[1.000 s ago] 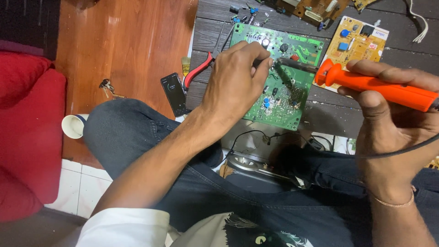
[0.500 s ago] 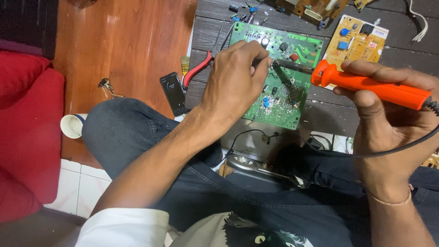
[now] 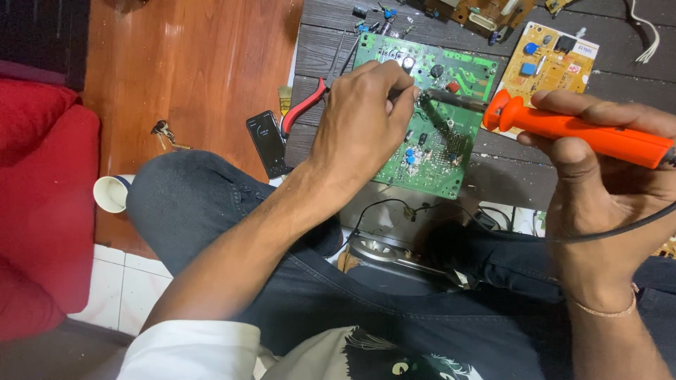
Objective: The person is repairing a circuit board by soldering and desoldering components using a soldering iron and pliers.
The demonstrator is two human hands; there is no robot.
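My right hand (image 3: 598, 169) grips an orange-handled soldering iron (image 3: 577, 131) whose dark tip (image 3: 451, 100) reaches left over a green circuit board (image 3: 440, 151) lying on a dark wooden board. My left hand (image 3: 362, 123) rests on the green board with its fingers pinched together right at the iron's tip; whatever thin thing they pinch is hidden by the fingers. The iron's black cord (image 3: 620, 229) runs down past my right wrist.
A yellow circuit board (image 3: 546, 67) and a brown one (image 3: 486, 14) lie beyond. Red-handled pliers (image 3: 303, 105), a black phone (image 3: 266, 141), keys (image 3: 163, 131) and a white cup (image 3: 110, 193) sit to the left. A red cushion (image 3: 39, 204) is far left. My jeans-clad legs fill the foreground.
The iron's tip has stayed at the same spot on the green board while the handle shifted slightly left and up. My left hand has kept its place.
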